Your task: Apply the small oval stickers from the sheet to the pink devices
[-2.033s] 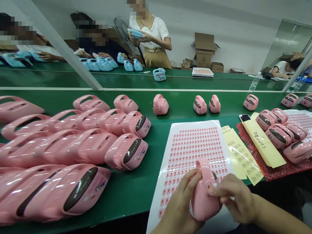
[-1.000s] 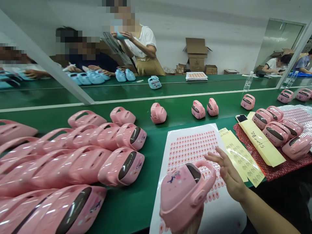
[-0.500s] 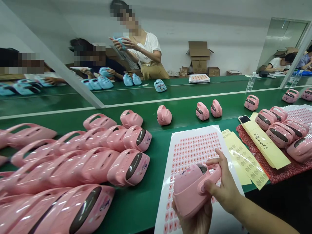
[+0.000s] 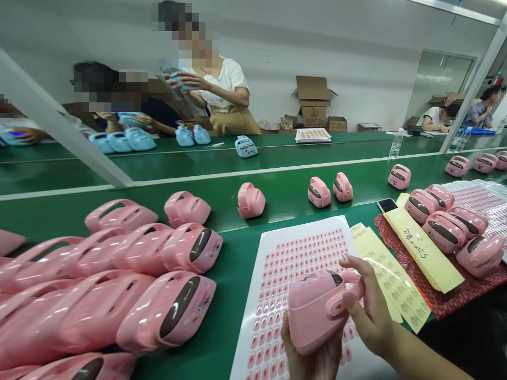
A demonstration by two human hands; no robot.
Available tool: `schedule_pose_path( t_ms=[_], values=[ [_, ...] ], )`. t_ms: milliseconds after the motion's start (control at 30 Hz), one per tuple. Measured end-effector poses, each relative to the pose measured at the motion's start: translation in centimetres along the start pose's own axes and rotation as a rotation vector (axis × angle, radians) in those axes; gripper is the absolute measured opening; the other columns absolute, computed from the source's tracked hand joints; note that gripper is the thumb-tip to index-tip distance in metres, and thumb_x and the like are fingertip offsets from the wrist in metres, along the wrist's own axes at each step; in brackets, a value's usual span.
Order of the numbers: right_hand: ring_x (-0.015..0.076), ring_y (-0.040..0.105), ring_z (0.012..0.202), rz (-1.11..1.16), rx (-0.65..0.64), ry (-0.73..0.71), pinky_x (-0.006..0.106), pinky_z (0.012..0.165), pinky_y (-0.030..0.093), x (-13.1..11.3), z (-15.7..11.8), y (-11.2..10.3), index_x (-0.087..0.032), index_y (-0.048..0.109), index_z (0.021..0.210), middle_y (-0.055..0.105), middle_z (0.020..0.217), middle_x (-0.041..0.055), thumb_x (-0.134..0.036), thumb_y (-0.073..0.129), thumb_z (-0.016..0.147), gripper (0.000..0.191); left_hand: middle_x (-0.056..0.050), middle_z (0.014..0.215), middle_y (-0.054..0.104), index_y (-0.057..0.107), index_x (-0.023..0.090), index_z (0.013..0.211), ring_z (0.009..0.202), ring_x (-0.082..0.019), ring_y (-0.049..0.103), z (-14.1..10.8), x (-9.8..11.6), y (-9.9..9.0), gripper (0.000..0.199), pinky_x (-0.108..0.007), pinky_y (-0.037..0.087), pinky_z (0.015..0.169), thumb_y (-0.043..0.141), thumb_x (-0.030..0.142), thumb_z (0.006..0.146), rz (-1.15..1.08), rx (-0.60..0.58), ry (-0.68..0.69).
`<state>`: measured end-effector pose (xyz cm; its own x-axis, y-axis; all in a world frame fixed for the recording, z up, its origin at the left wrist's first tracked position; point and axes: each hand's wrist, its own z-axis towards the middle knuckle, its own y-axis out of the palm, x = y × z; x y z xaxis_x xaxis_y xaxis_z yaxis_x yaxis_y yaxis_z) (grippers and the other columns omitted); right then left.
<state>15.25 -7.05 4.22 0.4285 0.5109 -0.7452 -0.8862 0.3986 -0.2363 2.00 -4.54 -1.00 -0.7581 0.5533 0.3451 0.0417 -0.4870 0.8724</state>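
- Green workbench [image 4: 237,253] runs across in front of you, with a second green bench beyond it, where a person in a white top [image 4: 224,84] holds a blue gadget [image 4: 175,78] in both hands.
- Your left hand [image 4: 312,361] is closed around a pink plastic gadget [image 4: 312,311], cupping it from underneath with the fingers curled up its side.
- Your right hand [image 4: 370,311] has hold of the same gadget at its loop handle, with the thumb pressed on the side and the fingers bent over the top.
- That gadget sits between your two hands, tilted, with its dark window facing up and away from you.
- Under your fingers lies a white sheet of small pink stickers [image 4: 304,231].
- Just right of your right fingertips are yellow sticker strips [image 4: 390,279], and beyond them a red mat [image 4: 435,306] carries a yellow paper with handwriting [image 4: 420,253], a phone [image 4: 387,205] and a cluster of pink gadgets [image 4: 446,235].
- Left of your left fingers, more pink gadgets [image 4: 166,311] lie packed together on the bench, and a few others stand spaced out past your fingertips.
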Motion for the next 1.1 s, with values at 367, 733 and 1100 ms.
schedule_pose_path(
  t_ms=[367,733,1100],
  values=[
    [0.0189,0.057,0.078,-0.278,-0.104,-0.383,0.037,0.075,0.055,-3.1,1.5,-1.8,-0.016,0.038,0.128,0.063,0.083,0.0068,-0.006,0.044,0.089,0.042,-0.016,0.122,0.062,0.047,0.009,0.131,0.116,-0.015,0.054,-0.2,-0.5,2.4,0.048,-0.019,0.035,0.1,0.043,0.038,0.092,-0.216,0.209,-0.022],
    [0.0168,0.062,0.071,-0.299,-0.054,-0.405,0.037,0.078,0.057,-3.9,1.4,-1.7,-0.012,0.04,0.128,0.066,0.079,0.0066,-0.006,0.046,0.089,0.039,-0.017,0.126,0.059,0.056,0.008,0.123,0.117,-0.02,0.054,0.0,0.0,3.0,0.046,-0.026,0.037,0.1,0.037,0.037,0.093,-0.13,0.09,0.078],
    [0.0177,0.063,0.075,-0.218,-0.194,-0.36,0.039,0.082,0.056,-3.4,1.4,-2.4,-0.022,0.035,0.131,0.066,0.084,0.0047,-0.006,0.043,0.089,0.046,-0.014,0.127,0.059,0.058,0.012,0.121,0.114,-0.02,0.056,-0.2,0.0,3.3,0.042,-0.029,0.041,0.098,0.038,0.036,0.093,-0.149,0.113,0.035]
  ],
)
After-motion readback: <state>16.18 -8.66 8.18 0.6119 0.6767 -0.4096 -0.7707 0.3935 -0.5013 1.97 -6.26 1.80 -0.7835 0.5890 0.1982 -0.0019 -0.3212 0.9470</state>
